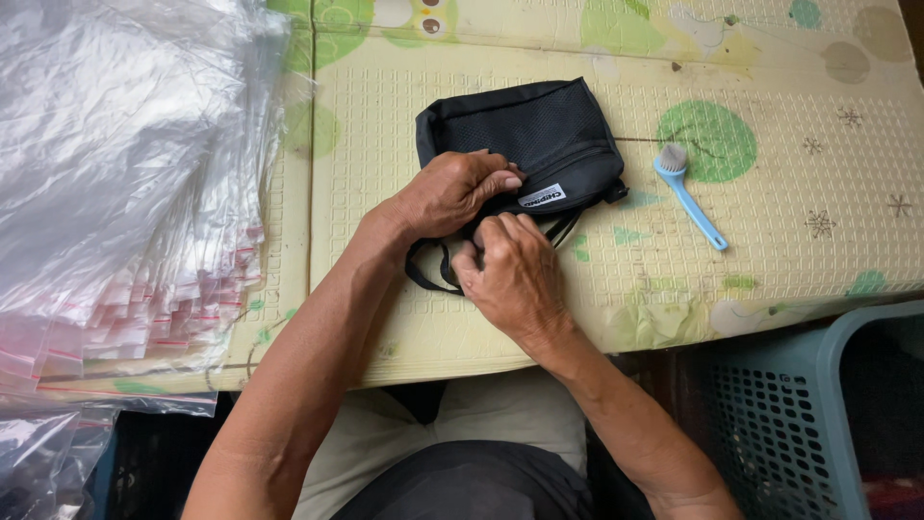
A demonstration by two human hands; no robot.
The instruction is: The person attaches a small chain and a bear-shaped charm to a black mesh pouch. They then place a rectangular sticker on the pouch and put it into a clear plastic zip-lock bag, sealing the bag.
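On mat [433, 327], one black pouch [539, 144], my left hand [452, 193] and right hand [515, 274] both pinching its strap end, one blue brush [688, 193] beside, one bag stack [125, 193], one basket [799, 414].

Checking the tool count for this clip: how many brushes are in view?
1. The light blue brush lies on the patterned mat, right of the black bag that both hands work on. The pile of clear plastic bags could hide others.

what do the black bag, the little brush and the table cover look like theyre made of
Black bag: woven synthetic fabric, matte, with a mesh panel.
Brush: light blue, smooth plastic handle, pale bristles.
Mat: likely foam, with an embossed grid texture and printed patterns.
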